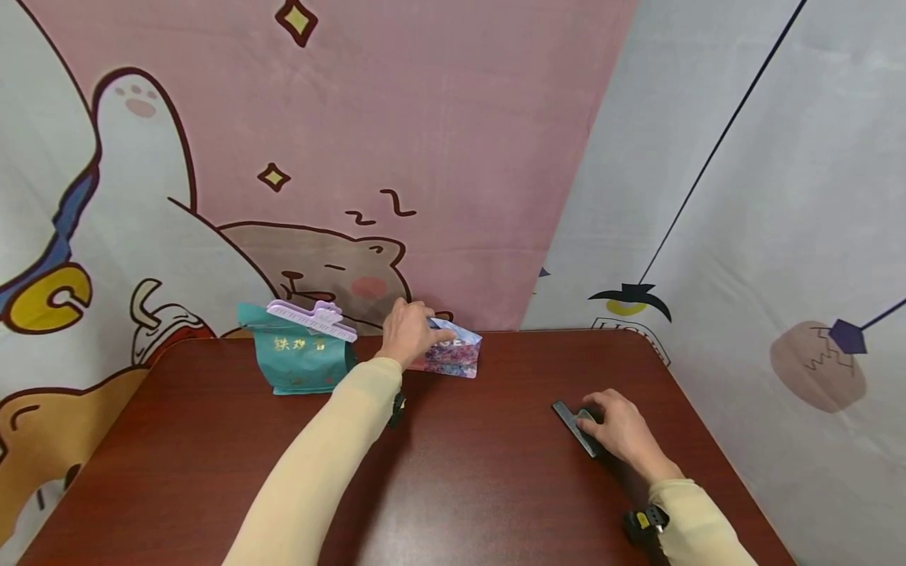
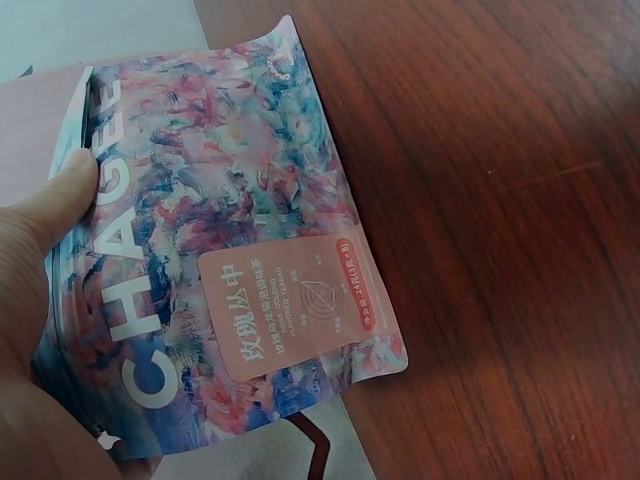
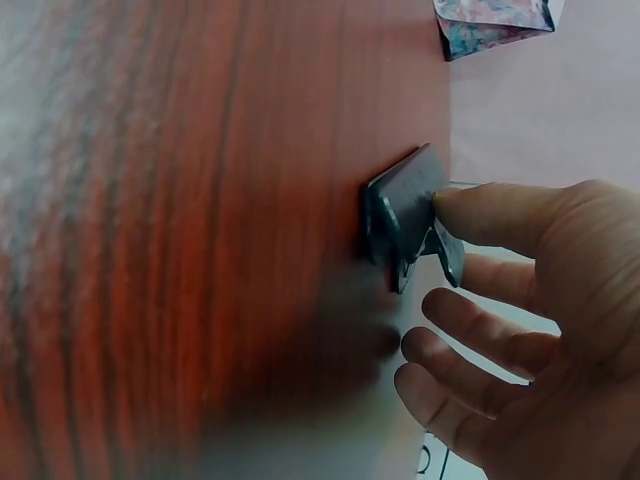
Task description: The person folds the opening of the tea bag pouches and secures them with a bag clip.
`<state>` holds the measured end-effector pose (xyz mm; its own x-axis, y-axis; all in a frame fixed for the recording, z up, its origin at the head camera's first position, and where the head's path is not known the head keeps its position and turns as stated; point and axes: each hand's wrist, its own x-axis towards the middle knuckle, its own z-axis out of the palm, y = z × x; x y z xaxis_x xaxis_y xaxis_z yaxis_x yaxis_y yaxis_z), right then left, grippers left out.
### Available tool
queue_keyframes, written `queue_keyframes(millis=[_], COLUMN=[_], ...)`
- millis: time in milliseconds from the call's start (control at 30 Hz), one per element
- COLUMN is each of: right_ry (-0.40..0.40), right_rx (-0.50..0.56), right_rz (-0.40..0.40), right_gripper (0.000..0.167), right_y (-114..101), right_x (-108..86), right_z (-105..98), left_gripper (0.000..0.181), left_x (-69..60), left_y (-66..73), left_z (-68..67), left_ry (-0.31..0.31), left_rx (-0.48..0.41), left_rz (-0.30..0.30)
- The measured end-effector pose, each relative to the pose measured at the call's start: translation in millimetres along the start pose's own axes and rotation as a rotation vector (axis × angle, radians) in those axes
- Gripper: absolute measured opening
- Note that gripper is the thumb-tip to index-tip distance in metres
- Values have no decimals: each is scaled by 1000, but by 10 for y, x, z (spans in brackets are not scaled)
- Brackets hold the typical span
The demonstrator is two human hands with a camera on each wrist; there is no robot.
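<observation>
At the table's far edge my left hand (image 1: 409,332) holds the top of a multicoloured tea bag (image 1: 460,352). The left wrist view shows the thumb pressed on its front near the upper edge, beside white "CHAGEE" lettering (image 2: 135,240); the fingers behind it are hidden. On the right, my right hand (image 1: 623,431) pinches the handles of a dark bag clip (image 1: 575,428). Thumb and index finger lie on the two handles in the right wrist view, where the clip (image 3: 400,195) is at the tabletop. The other fingers hang loosely curved.
A teal tea bag (image 1: 300,362) stands at the far left of the brown table (image 1: 460,472), with a lilac clip (image 1: 314,318) across its top. Behind the table hangs a cloth (image 1: 481,157) printed with cartoon animals; more cloth borders the right side.
</observation>
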<state>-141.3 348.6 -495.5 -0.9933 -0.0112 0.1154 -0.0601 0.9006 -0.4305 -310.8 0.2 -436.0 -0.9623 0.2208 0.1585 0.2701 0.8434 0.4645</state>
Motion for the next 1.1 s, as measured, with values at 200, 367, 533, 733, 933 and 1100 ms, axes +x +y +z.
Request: queue_keyframes(millis=[200,367,533,733,933,1100], right_ry=[-9,-28,-41,-60,-90,-103], right_rx=[-16,-26,-26,-16,5,49], right_rz=[17,32,36,53,59,60], right_gripper=[34,32,25,23,23,22], right_y=[15,7,5,-2,-34,-74], right_x=[-28,-34,-33,-17,2,8], right_z=[5,-8,-16,-41,-79,-99], left_gripper=[68,68,69,68,68,68], left_x=[-8,-8,-10,-6,8,16], left_y=[-13,-12,-6,-6,-18,-15], left_z=[-8,-10,-7,5,16,18], left_ry=[-2,-11,-13,-7,3,2], left_rx=[2,-1,-12,-23,-15,-5], left_rz=[-1,-4,-11,-5,3,3])
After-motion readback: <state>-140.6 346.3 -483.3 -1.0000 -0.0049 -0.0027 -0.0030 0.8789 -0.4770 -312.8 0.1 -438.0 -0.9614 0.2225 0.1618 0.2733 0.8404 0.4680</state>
